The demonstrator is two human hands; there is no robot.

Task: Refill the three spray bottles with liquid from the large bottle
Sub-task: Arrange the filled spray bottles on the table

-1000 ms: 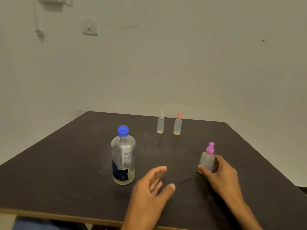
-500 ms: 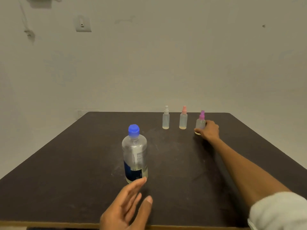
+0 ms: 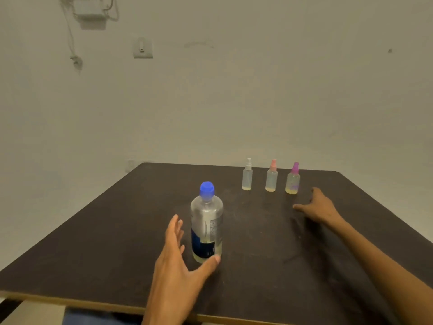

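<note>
A large clear bottle [image 3: 206,224] with a blue cap and a dark label stands upright mid-table, a little liquid at its bottom. My left hand [image 3: 179,261] is open beside it, fingers to its left, thumb near its base. Three small spray bottles stand in a row at the far side: white-topped [image 3: 247,177], pink-topped [image 3: 271,178] and purple-topped [image 3: 293,180]. Each shows a thin yellowish layer at the bottom. My right hand [image 3: 316,206] rests open on the table, just in front and to the right of the purple-topped bottle, touching nothing.
The dark table [image 3: 117,242] has a wooden front edge close to me and stands against a plain wall. A wall socket [image 3: 142,48] and a white box with cables [image 3: 90,14] hang high on the wall.
My right hand set the purple-topped bottle in the row beside the other two, let go and drew back. My left hand moved forward up to the large bottle.
</note>
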